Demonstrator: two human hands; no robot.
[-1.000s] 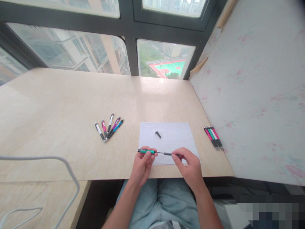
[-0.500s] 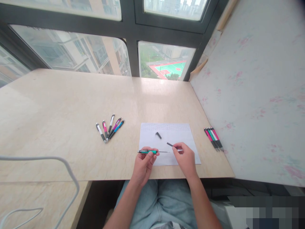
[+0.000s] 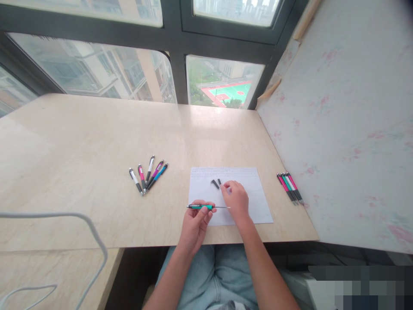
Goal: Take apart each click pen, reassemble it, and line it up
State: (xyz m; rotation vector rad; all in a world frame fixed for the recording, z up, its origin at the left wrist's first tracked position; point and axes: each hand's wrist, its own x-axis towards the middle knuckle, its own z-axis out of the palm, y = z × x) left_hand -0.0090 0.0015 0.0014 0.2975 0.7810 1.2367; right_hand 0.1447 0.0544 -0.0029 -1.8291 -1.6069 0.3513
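My left hand (image 3: 197, 219) is closed around a green ballpoint pen (image 3: 206, 207) with a black clip end, held level above the near edge of the paper. A thin refill sticks out of the pen's right end, its tip close to my right wrist. My right hand (image 3: 236, 198) is over the middle of the paper, fingertips pinched at the lower end of a short black pen grip (image 3: 219, 181). Beside that grip, almost touching it, lies another dark pen part (image 3: 214, 184). My right fingers partly hide the grip.
Under my hands lies a white paper (image 3: 258, 202) with writing along its top. Several loose pens (image 3: 149, 174) fan out on the left of the table (image 3: 97, 142). Several more pens (image 3: 289, 188) lie in a row by the wall. A grey cable (image 3: 93, 228) loops at far left.
My right hand has moved left and away from me, carrying the black grip from beside the refill down to the other dark part. My left hand and the green pen have barely moved.
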